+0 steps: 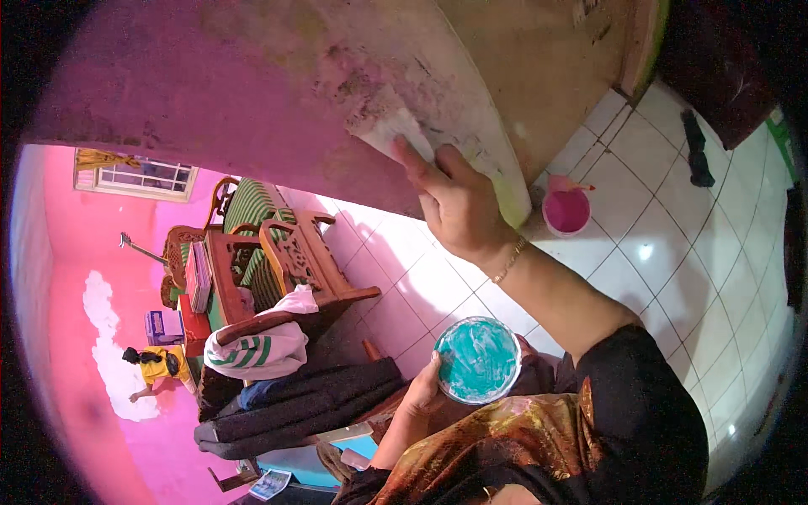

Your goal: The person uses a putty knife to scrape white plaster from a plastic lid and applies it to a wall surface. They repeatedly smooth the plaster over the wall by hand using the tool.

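Holding a round teal container (474, 360), pressing a pale scraper (392, 129) to a stained wall (244, 76).

Grasping the container's rim at 5 o'clock with the left hand (417, 399); pinching the scraper at 12 with the right hand (459, 206); beyond, near 2:30, a pink bucket (548, 225); farthest, at 8, a person in yellow (162, 364).

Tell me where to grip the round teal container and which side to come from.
Probably grip the round teal container by its pale outer rim, coming from the person's right. That edge of the circle is exposed, while the left hand already has its thumb at the left edge. The face toward the camera is streaked with white, so fingers are better kept off it.
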`<state>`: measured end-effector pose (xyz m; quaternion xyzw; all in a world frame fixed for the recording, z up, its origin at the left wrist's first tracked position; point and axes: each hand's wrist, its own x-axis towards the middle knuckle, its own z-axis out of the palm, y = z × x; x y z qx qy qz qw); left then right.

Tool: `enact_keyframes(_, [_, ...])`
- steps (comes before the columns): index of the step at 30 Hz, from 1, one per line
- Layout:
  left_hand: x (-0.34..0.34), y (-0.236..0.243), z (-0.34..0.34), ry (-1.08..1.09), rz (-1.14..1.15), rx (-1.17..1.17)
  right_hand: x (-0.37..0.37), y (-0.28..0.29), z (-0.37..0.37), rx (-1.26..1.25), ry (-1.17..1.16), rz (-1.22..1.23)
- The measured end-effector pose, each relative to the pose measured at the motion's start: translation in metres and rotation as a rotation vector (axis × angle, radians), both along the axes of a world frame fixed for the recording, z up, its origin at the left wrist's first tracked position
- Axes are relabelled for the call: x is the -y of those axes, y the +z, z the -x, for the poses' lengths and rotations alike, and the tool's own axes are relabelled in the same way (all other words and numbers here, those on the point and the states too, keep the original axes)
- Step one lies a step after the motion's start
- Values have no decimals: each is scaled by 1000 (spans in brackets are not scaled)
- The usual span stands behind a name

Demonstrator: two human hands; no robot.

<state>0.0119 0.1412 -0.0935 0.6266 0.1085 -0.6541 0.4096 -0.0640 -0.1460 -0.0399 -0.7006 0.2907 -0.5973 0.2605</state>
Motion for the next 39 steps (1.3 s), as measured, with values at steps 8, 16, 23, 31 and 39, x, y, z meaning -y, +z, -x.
enact_keyframes(8, [-8,-8,-2,-23,28,24,-4,-11,-3,67,8,80])
enact_keyframes(16, [-17,-22,-7,42,95,-62,-1,12,1,105,-21,41])
enact_keyframes(23, [-8,-11,-1,44,50,-45,25,39,1,109,-123,153])
enact_keyframes(31, [-6,-4,-1,30,103,-77,11,25,12,30,-8,74])
enact_keyframes(39, [-29,-35,-16,72,195,-129,8,31,18,-7,3,135])
